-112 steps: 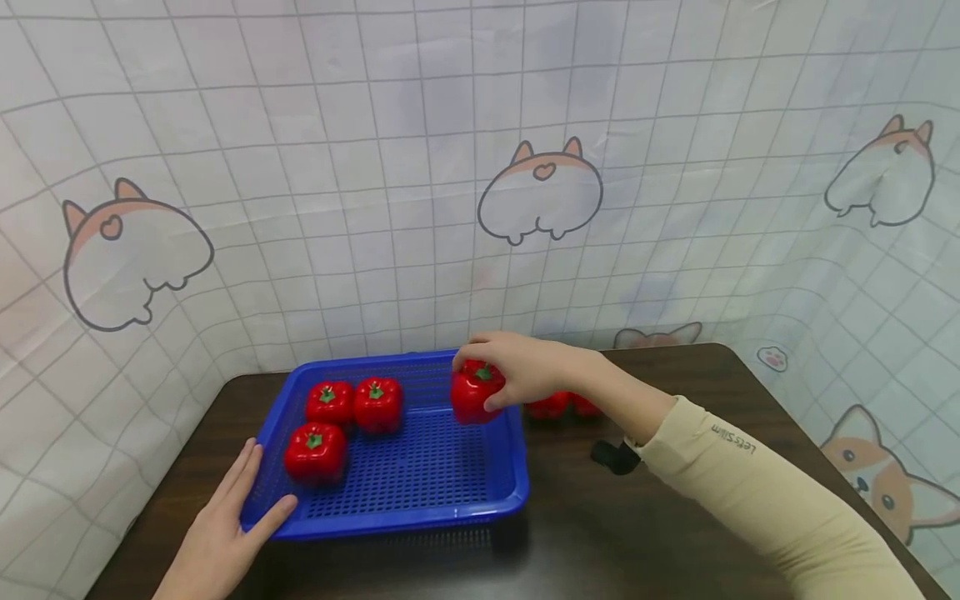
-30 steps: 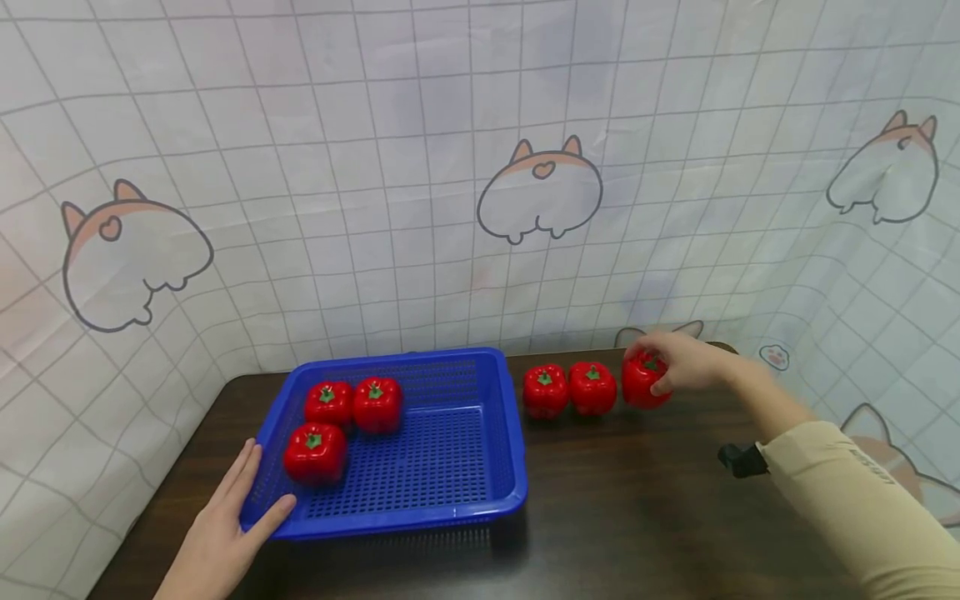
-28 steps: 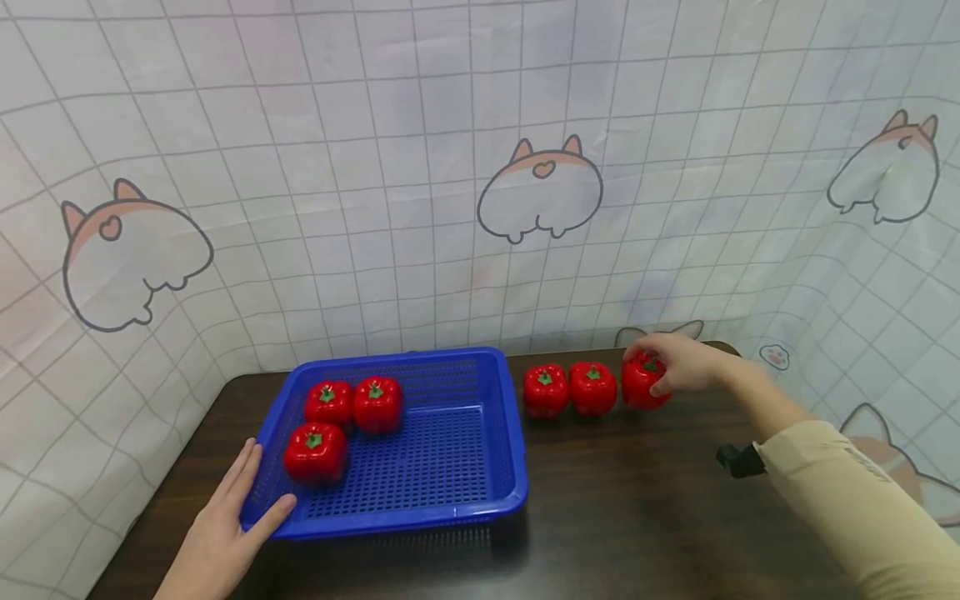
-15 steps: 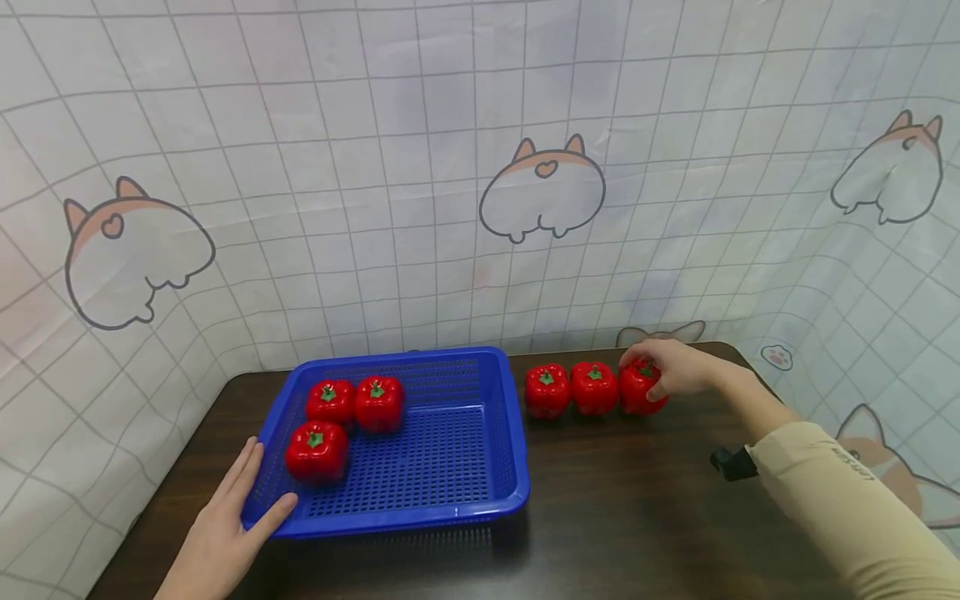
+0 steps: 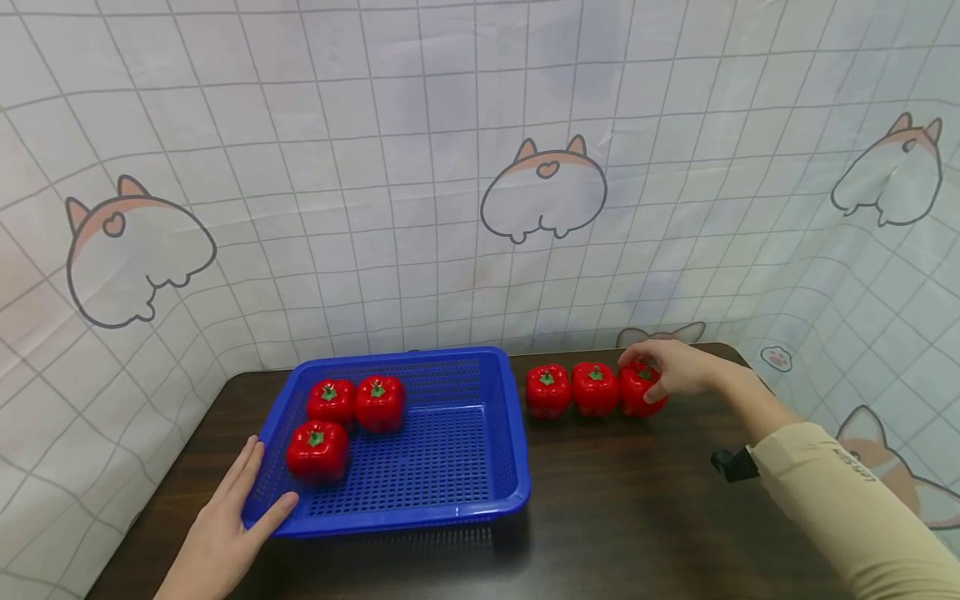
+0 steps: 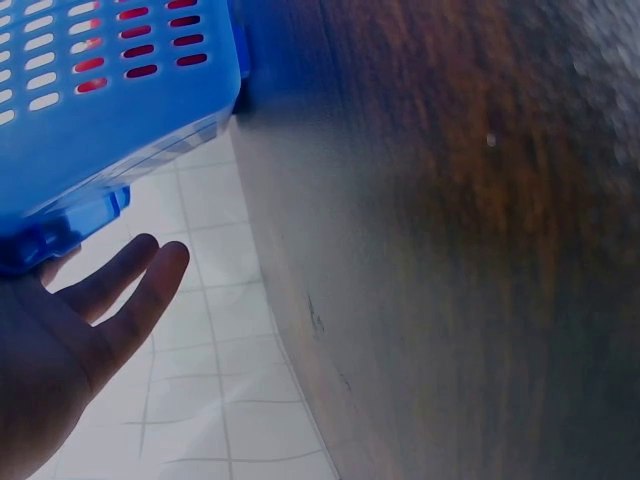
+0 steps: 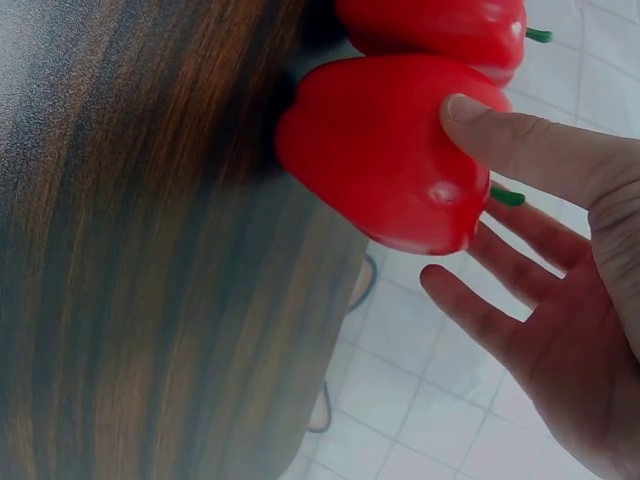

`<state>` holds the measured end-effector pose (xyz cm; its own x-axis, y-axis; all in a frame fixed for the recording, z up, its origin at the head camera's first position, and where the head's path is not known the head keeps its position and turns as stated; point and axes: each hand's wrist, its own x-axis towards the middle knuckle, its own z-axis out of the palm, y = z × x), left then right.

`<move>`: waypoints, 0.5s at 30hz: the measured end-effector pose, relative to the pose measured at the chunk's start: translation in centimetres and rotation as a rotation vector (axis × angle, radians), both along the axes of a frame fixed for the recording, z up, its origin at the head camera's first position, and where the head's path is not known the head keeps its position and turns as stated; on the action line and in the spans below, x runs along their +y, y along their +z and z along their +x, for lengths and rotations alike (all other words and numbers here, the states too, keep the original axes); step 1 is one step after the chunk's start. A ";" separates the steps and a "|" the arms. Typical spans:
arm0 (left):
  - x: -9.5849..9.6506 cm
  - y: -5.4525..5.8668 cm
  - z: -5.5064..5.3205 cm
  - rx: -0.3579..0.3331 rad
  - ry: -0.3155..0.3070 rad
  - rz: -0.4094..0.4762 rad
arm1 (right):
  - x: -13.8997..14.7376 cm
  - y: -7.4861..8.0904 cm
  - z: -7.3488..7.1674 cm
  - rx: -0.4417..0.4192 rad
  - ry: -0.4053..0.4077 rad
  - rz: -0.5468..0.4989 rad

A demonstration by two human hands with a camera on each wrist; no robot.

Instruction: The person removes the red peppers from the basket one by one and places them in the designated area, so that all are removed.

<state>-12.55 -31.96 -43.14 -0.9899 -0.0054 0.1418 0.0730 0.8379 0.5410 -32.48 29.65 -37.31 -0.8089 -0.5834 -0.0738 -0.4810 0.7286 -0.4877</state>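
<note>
Watching from afar, I see right hand (image 5: 672,367) curled round outermost red pepper (image 5: 633,398), thumb and fingers gripping it at end of three-pepper row on dark table (image 5: 622,500), right of blue basket (image 5: 420,514). Left hand (image 5: 222,523), fingers straight, rests at basket corner. My worry: sideways nudge could shove touching neighbour pepper (image 5: 595,395); glossy skin could slip under light thumb pressure.

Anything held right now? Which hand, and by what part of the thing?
Right hand holds the rightmost red pepper by its upper sides, thumb on the near side. Left hand only touches the blue basket.
</note>
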 end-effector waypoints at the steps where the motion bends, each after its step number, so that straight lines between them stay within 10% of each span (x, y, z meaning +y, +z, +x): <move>1: 0.0 0.0 0.0 -0.001 0.000 0.002 | 0.0 0.1 0.0 -0.011 -0.003 -0.001; 15: -0.1 -0.2 -0.1 -0.011 -0.005 0.017 | -1.7 3.2 -0.1 -0.019 -0.035 0.047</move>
